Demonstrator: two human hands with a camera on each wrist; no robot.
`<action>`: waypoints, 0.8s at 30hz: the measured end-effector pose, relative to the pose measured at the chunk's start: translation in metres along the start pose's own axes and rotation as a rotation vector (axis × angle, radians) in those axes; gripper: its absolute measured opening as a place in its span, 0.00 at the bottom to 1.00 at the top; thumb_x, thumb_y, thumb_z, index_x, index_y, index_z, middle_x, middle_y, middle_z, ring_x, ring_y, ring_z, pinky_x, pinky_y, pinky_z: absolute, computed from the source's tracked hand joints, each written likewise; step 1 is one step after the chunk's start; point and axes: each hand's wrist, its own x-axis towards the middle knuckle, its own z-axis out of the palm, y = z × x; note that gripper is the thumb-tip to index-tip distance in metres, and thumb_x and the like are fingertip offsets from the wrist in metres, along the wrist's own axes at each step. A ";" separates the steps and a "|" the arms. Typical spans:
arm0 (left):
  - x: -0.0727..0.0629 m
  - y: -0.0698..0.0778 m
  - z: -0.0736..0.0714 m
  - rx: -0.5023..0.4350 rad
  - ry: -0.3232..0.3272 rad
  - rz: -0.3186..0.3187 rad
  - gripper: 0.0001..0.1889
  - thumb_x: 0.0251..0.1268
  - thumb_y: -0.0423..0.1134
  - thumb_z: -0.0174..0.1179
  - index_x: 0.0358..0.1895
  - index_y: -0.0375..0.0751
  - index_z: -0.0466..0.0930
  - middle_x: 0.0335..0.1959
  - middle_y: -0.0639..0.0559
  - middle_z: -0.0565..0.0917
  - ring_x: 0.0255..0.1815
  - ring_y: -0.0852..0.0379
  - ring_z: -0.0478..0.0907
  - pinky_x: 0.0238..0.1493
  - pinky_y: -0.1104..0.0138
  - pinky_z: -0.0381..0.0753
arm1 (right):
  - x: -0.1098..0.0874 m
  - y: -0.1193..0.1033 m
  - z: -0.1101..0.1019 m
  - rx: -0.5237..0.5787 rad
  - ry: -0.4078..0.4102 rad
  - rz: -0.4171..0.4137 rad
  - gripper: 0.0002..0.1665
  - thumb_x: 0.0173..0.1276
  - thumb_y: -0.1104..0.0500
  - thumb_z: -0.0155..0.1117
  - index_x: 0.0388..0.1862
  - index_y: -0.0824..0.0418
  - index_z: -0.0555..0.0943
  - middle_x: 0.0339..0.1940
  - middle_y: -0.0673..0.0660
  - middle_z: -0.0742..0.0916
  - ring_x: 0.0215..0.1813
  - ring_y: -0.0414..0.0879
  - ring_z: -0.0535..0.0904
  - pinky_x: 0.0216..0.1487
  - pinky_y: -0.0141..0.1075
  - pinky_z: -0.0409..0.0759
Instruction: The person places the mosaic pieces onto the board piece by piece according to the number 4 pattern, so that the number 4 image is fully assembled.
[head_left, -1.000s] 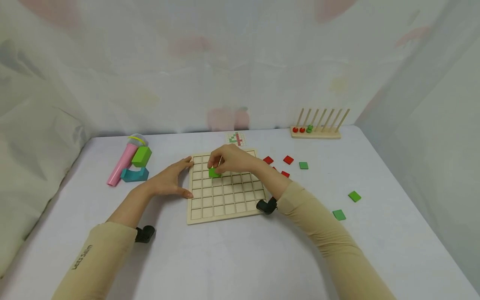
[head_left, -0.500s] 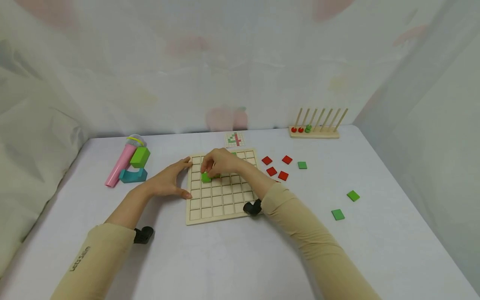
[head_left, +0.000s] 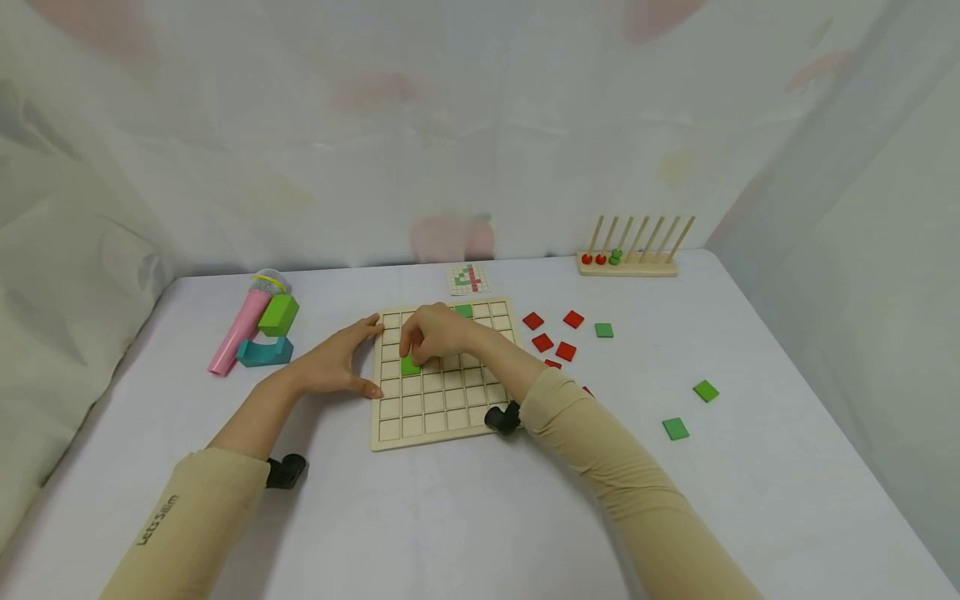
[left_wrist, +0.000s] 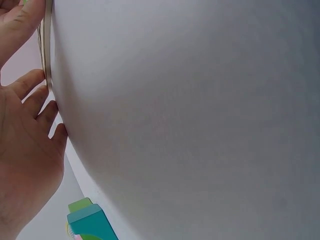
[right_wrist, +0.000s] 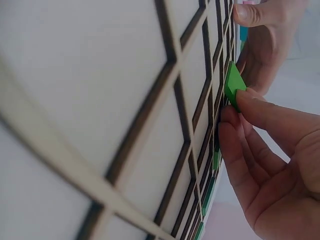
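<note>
My right hand (head_left: 442, 329) pinches a green square tile (head_left: 409, 365) over the left part of a wooden grid board (head_left: 435, 404). In the right wrist view the tile (right_wrist: 233, 85) stands tilted against the grid, with thumb and fingertips at its lower end. Several other green tiles (right_wrist: 209, 196) sit in cells beyond it; one green tile (head_left: 464, 311) shows in the board's far row. My left hand (head_left: 337, 358) rests at the board's left edge, thumb and fingers spread and touching it. My right hand and forearm hide part of the grid.
Several red tiles (head_left: 543, 342) and a few green ones (head_left: 676, 428) lie right of the board. Behind it is a patterned card (head_left: 468, 279). A peg rack (head_left: 628, 268) stands back right. A toy microphone (head_left: 243, 329), green block (head_left: 279, 315) and teal block (head_left: 265, 352) lie left.
My right hand has moved left and slightly nearer across the board with the green tile, uncovering a green tile in the far row. The left hand stays at the edge.
</note>
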 end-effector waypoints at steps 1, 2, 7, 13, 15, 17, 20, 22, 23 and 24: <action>0.000 0.000 0.000 0.000 0.001 0.000 0.60 0.41 0.56 0.78 0.76 0.32 0.55 0.82 0.35 0.48 0.81 0.31 0.44 0.78 0.36 0.48 | 0.000 0.000 0.000 0.000 -0.001 -0.002 0.08 0.60 0.63 0.69 0.38 0.55 0.88 0.33 0.52 0.89 0.34 0.38 0.79 0.36 0.26 0.73; 0.000 0.000 0.000 0.000 0.001 0.003 0.60 0.41 0.56 0.78 0.76 0.31 0.55 0.81 0.35 0.48 0.81 0.31 0.44 0.78 0.36 0.48 | 0.000 0.000 0.000 -0.001 -0.001 -0.003 0.08 0.60 0.63 0.69 0.38 0.55 0.88 0.33 0.52 0.89 0.34 0.38 0.78 0.36 0.26 0.73; 0.000 -0.001 0.000 -0.003 -0.002 0.004 0.60 0.41 0.55 0.78 0.76 0.31 0.55 0.81 0.35 0.48 0.81 0.30 0.44 0.78 0.36 0.48 | 0.001 0.000 0.001 -0.020 0.001 0.001 0.08 0.59 0.62 0.70 0.38 0.56 0.88 0.33 0.52 0.89 0.34 0.37 0.78 0.36 0.26 0.72; 0.001 0.000 0.000 -0.004 -0.009 -0.008 0.61 0.41 0.55 0.78 0.76 0.32 0.54 0.82 0.35 0.47 0.82 0.31 0.43 0.78 0.36 0.47 | 0.001 -0.003 0.002 -0.064 0.002 0.003 0.08 0.59 0.62 0.71 0.38 0.56 0.89 0.33 0.50 0.89 0.35 0.37 0.78 0.37 0.24 0.73; 0.000 0.000 0.000 -0.006 -0.008 -0.006 0.60 0.41 0.55 0.78 0.76 0.32 0.54 0.82 0.35 0.47 0.81 0.31 0.44 0.78 0.36 0.47 | 0.001 -0.004 0.002 -0.068 0.003 0.006 0.08 0.59 0.63 0.72 0.39 0.56 0.89 0.33 0.50 0.89 0.35 0.37 0.77 0.36 0.24 0.72; 0.000 0.000 0.000 -0.008 -0.005 -0.001 0.60 0.41 0.55 0.78 0.76 0.31 0.55 0.81 0.34 0.47 0.81 0.30 0.44 0.78 0.36 0.48 | 0.001 -0.005 0.002 -0.071 0.004 0.008 0.08 0.59 0.63 0.72 0.39 0.56 0.89 0.34 0.51 0.90 0.34 0.36 0.77 0.37 0.24 0.72; 0.000 0.001 0.000 -0.008 -0.002 -0.002 0.60 0.41 0.55 0.78 0.76 0.31 0.55 0.81 0.35 0.48 0.81 0.31 0.44 0.78 0.36 0.48 | 0.001 -0.004 0.002 -0.079 0.005 0.011 0.08 0.59 0.62 0.72 0.38 0.56 0.89 0.32 0.50 0.89 0.33 0.36 0.78 0.36 0.24 0.73; 0.000 0.001 0.000 -0.007 -0.002 -0.002 0.60 0.41 0.55 0.78 0.76 0.31 0.55 0.81 0.35 0.47 0.81 0.31 0.45 0.78 0.36 0.48 | 0.002 -0.004 0.003 -0.087 0.004 0.013 0.08 0.59 0.62 0.72 0.38 0.56 0.89 0.30 0.49 0.89 0.33 0.36 0.77 0.36 0.24 0.73; 0.000 0.002 0.000 -0.008 -0.002 -0.005 0.60 0.41 0.55 0.78 0.76 0.31 0.55 0.82 0.35 0.47 0.81 0.31 0.44 0.78 0.36 0.48 | 0.002 -0.005 0.003 -0.092 0.002 0.012 0.08 0.59 0.62 0.72 0.38 0.55 0.89 0.29 0.49 0.88 0.32 0.36 0.77 0.36 0.25 0.73; 0.000 0.002 0.000 -0.009 -0.003 -0.006 0.60 0.41 0.55 0.78 0.76 0.31 0.55 0.82 0.35 0.47 0.81 0.31 0.44 0.78 0.36 0.48 | 0.002 -0.005 0.003 -0.096 0.000 0.011 0.07 0.59 0.62 0.73 0.38 0.55 0.89 0.28 0.48 0.87 0.32 0.36 0.77 0.36 0.25 0.73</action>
